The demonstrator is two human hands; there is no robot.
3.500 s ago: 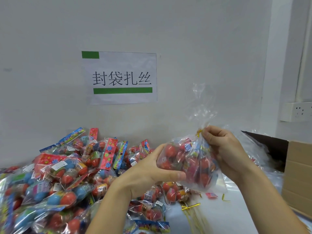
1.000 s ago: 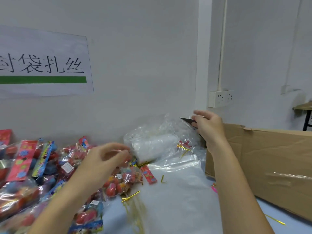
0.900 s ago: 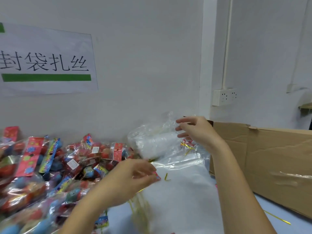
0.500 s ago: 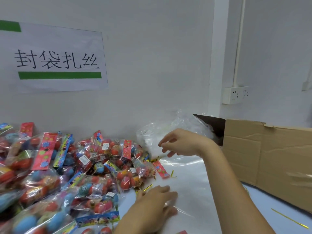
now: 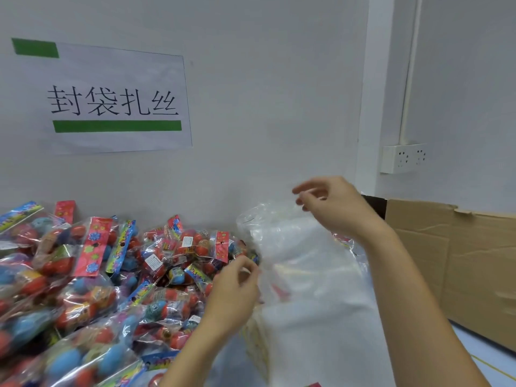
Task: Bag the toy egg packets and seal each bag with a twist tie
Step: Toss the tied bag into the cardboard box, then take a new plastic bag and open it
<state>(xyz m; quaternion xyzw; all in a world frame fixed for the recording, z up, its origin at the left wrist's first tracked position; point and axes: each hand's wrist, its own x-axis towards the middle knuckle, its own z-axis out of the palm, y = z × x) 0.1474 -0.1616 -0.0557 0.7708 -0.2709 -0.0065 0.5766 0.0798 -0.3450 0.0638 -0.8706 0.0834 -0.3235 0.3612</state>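
Nearest the camera, two bare forearms reach up into the picture from the bottom edge. The left hand [image 5: 233, 289] hovers low at the centre, its fingers curled with the tips pinching the left edge of a clear plastic bag [image 5: 301, 263]; blur hides exactly how much film it grips. The bag stands raised in front of the person, limp and see-through, spanning the space between both hands. Through and below it shows a pale stack of flat plastic bags [image 5: 321, 325] lying on the counter [image 5: 497, 356], with faint gold twist ties [image 5: 255, 342] just beside the left wrist, too blurred to count.

To the left of the left hand, touching its knuckle side, spreads the heap of toy egg packets [image 5: 111, 280]: cellophane packs of red and blue eggs with bright printed header cards, piled back against the wall.

Higher and farther, the right hand [image 5: 332, 205] is lifted at the bag's top edge, its fingers loosely bent with thumb and forefinger close together; whether they actually pinch the film cannot be told. Beyond the right forearm a brown cardboard box [image 5: 452, 255] stands on the counter, with a sliver of a sealed packet bag [image 5: 342, 240] showing near the wrist.

On the white wall behind hang a paper sign [image 5: 114, 101] with green bars and a white power socket [image 5: 403, 158].
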